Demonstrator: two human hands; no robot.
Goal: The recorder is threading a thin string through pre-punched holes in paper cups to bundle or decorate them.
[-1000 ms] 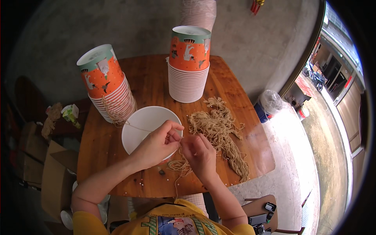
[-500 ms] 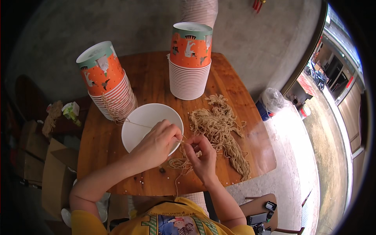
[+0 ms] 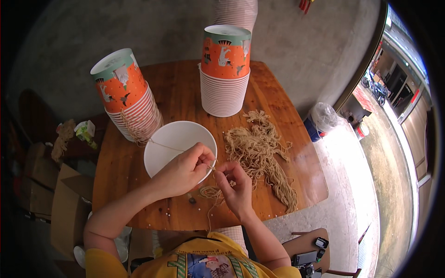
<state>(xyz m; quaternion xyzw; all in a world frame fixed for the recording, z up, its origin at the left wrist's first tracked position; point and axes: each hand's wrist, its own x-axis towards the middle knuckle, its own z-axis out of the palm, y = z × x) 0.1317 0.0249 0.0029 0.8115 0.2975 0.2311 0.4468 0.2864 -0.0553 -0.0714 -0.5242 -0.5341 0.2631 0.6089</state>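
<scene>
Over the near right rim of a white paper tub [image 3: 160, 155], my left hand [image 3: 185, 170] is closed in a pinch on a thin tan string [image 3: 167, 146]. That string runs left across the tub's mouth to a stack of striped tubs [image 3: 134, 113], where more strands hang over the side. Close by on the right, my right hand [image 3: 235, 189] pinches the string too, its fingertips almost touching the left ones. A tangled heap of tan string [image 3: 252, 143] lies to the right of my hands. Some loose strands [image 3: 211, 192] lie beneath them; fingers hide the exact join.
A second upside-down tub stack [image 3: 225, 90] stands at the back of the wooden table [image 3: 181, 88]. Small white beads dot the near edge. A cardboard box [image 3: 67, 217] is at the left, a blue bin with a plastic bag [image 3: 320, 121] at the right, and a stool [image 3: 320, 236] at the lower right.
Both hands have shifted slightly left, still pinching the string close together. The left hand has turned a little, showing more of its curled fingers. The tubs and string heap stay put.
</scene>
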